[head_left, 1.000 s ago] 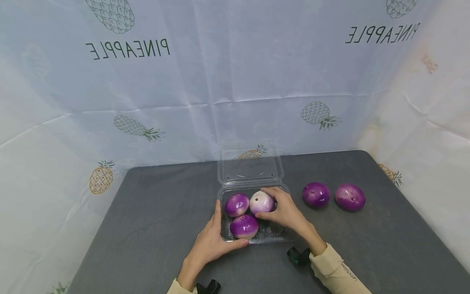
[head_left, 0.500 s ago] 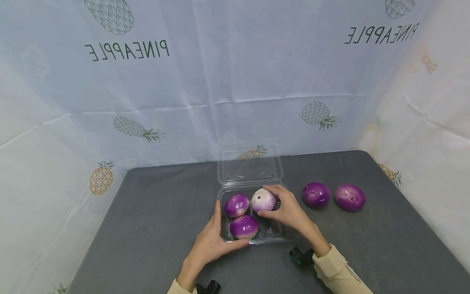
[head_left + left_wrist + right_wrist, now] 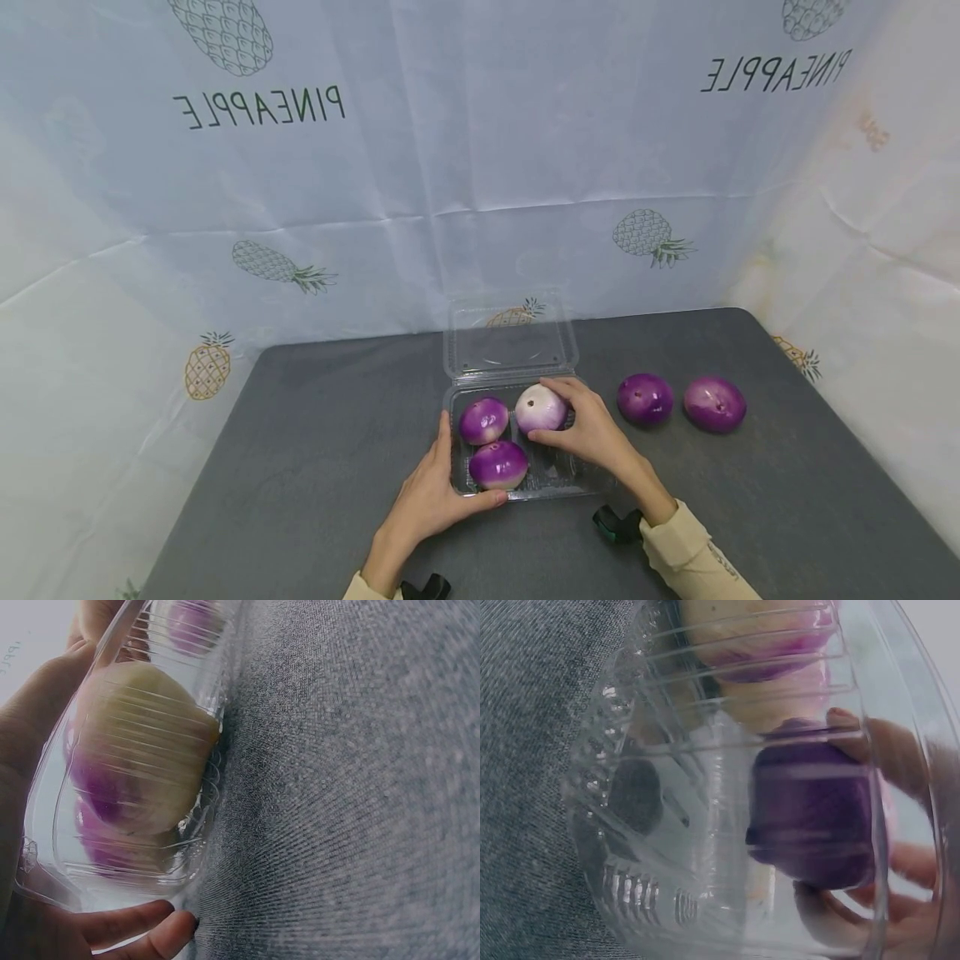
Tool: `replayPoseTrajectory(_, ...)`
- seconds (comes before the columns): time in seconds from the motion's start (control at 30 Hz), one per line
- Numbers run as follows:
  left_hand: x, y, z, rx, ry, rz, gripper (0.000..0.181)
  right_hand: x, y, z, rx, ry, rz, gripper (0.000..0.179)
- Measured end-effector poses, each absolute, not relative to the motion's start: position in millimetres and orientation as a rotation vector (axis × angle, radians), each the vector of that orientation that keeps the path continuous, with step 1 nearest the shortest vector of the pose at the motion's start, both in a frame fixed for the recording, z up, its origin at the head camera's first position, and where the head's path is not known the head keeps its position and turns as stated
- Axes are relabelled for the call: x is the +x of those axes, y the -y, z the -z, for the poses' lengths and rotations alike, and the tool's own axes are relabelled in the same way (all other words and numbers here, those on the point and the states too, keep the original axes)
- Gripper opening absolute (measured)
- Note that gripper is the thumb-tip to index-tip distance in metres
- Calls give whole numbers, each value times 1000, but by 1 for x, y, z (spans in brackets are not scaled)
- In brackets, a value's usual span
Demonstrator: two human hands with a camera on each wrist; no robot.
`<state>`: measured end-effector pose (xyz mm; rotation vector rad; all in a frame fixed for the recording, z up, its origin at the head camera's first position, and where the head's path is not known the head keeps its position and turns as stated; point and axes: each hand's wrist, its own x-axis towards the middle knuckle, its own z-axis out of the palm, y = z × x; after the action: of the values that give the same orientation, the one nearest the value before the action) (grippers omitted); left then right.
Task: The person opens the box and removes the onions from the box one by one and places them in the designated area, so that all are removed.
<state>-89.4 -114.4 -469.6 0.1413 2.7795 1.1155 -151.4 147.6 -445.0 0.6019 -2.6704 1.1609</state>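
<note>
A clear plastic clamshell box point(image 3: 555, 496) lies with its lid point(image 3: 513, 354) raised at the back. My right hand point(image 3: 592, 429) holds a glossy purple-and-white onion point(image 3: 538, 408) between thumb and fingers, white end up, in the box's back right. Through the plastic, the right wrist view shows its dark purple underside point(image 3: 817, 814). Two more onions sit on the left: one at the back point(image 3: 483, 420), one at the front point(image 3: 498, 465). My left hand point(image 3: 427, 500) rests against the box's front left corner, fingers along the left side and thumb at the front edge.
Two purple onions lie on the grey table point(image 3: 337, 433) right of the box, a nearer one point(image 3: 645, 398) and one farther right point(image 3: 715, 404). A pineapple-print cloth point(image 3: 480, 167) hangs behind the table. Black wrist devices point(image 3: 617, 525) are strapped on both wrists.
My right hand has shifted slightly right and back with the onion, opening a small gap to the left onions. The left hand and the box stay put.
</note>
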Motion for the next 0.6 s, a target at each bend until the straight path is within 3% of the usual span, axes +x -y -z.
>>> replayPoseTrajectory(0.6,-89,114,470,145,-2782,-1119,143,-152,-149,445,603,2667,-1171,76)
